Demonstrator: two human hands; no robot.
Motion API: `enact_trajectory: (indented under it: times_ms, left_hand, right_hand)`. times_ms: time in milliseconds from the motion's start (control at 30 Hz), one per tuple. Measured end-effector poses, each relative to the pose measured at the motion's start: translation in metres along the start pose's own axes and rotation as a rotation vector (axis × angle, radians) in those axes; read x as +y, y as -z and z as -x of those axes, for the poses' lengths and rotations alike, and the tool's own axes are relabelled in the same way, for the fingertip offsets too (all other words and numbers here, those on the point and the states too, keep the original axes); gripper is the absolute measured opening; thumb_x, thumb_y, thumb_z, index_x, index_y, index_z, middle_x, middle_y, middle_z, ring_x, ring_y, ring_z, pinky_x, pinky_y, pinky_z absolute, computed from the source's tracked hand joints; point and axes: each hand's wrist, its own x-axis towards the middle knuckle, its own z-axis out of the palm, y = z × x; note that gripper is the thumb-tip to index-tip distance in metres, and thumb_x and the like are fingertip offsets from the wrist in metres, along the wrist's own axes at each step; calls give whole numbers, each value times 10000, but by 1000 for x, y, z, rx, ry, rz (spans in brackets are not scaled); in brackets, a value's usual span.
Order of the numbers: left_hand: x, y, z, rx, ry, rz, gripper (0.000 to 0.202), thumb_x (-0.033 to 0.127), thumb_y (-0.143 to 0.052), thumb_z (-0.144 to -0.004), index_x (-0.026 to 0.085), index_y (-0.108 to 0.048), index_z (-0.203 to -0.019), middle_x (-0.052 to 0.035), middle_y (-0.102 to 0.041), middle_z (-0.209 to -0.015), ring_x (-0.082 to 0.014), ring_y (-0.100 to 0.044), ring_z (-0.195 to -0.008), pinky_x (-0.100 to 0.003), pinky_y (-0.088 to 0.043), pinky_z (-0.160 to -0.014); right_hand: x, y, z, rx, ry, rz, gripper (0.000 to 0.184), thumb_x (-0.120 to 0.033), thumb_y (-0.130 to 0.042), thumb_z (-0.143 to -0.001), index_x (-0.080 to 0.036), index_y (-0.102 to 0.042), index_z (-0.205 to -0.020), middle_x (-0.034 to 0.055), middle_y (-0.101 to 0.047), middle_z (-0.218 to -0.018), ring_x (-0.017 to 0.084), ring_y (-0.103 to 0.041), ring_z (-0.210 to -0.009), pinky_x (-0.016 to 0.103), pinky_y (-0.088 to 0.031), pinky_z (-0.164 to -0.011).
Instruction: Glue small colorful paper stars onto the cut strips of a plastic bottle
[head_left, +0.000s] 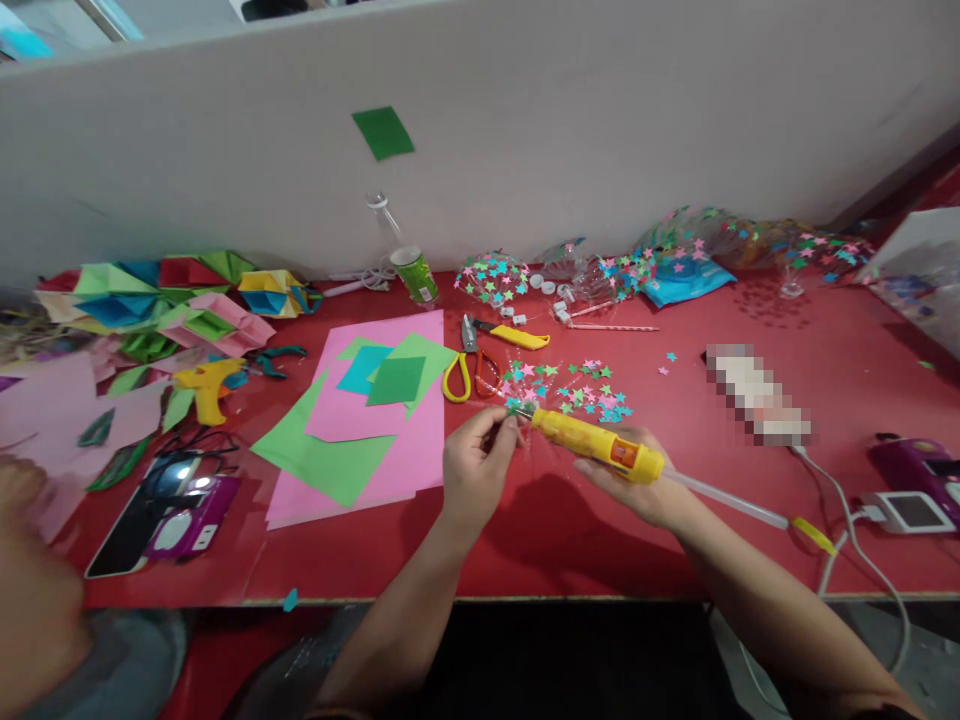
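My right hand (637,490) is wrapped round a yellow hot glue gun (574,434), with a clear glue stick (727,498) sticking out of its back end. The nozzle points left, right at the fingertips of my left hand (476,465). Those fingers pinch a small green star (514,408), partly hidden by the thumb. Just beyond my hands, loose coloured paper stars (592,392) lie on the red table, with thin clear plastic strips fanning out among them. Pliers (470,335) with one yellow and one red handle rest behind my left hand.
Pink and green paper sheets (352,465) lie left, near a second yellow glue gun (210,385) and folded paper shapes (120,290). A yellow cutter (517,335), a bottle (405,260) and star-covered plastic pieces (491,280) stand behind. Another person's arm (37,590) enters at left. Cables (847,500) trail right.
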Motion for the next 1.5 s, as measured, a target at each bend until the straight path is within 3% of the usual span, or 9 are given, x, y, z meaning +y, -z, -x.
enact_trajectory:
  times_ms: [233,400,533,600,733,900,1133,1300,1500]
  left_hand:
    - [-2,1,0,11,-71,-88,185,273,-529,-888,176,-618,-759,22,-625,-616,-87,-538,-514,-196,-423,-520]
    - [-6,3,0,45,-314,-369,203,246,-508,-905,168,-620,-755,9,-606,-632,-95,-513,-537,-215,-399,-548]
    - [-4,13,0,69,-435,-480,179,228,-504,-905,170,-635,-797,0,-614,-664,-105,-529,-577,-222,-406,-587]
    - [-2,21,0,102,-350,-446,183,238,-505,-907,177,-623,-781,2,-614,-662,-103,-533,-581,-217,-415,-592]
    - [-2,33,-3,133,-142,-249,184,288,-529,-896,182,-619,-776,7,-622,-644,-99,-522,-541,-207,-419,-536]
    - [-2,38,1,96,-26,-61,165,290,-566,-869,168,-637,-782,19,-611,-631,-63,-452,-456,-180,-376,-443]
    - [-4,32,9,-111,130,86,182,305,-569,-865,151,-652,-812,22,-599,-638,-36,-418,-428,-167,-312,-404]
    - [-3,18,10,-296,276,213,230,361,-550,-866,150,-624,-811,17,-605,-643,-35,-413,-411,-172,-257,-381]
    - [3,6,10,-383,372,287,231,374,-550,-840,152,-582,-785,16,-605,-632,-36,-417,-398,-175,-223,-370]
  right_hand:
    - [-3,3,0,-48,-64,2,263,-386,-545,-853,-232,-487,-647,-25,-502,-553,122,-459,-465,276,-361,-445]
    - [-1,2,3,-68,-111,84,300,-412,-544,-850,-240,-449,-623,-10,-492,-572,137,-464,-479,295,-350,-467]
    - [5,7,2,-56,-10,183,287,-393,-547,-883,-223,-476,-663,-4,-511,-631,133,-489,-542,270,-364,-516]
    - [6,12,0,-146,64,190,234,-368,-569,-890,-208,-511,-729,3,-548,-699,128,-517,-597,250,-383,-551]
    - [-3,18,-4,-528,185,215,34,-145,-546,-864,-176,-545,-878,46,-587,-882,124,-532,-711,238,-422,-632]
    - [1,-2,6,-798,272,459,292,-78,-600,-733,-137,-597,-1018,91,-592,-1017,160,-539,-765,303,-448,-717]
    - [40,-19,22,-703,287,722,281,-77,-537,-865,-112,-614,-1133,125,-617,-1057,218,-577,-911,354,-441,-806]
    - [47,-16,21,-618,328,858,263,-108,-530,-921,-112,-591,-1176,125,-637,-1069,230,-589,-946,362,-440,-813]
    - [53,-20,23,-553,331,937,231,-135,-535,-919,-129,-602,-1140,121,-642,-1087,237,-593,-940,367,-450,-787]
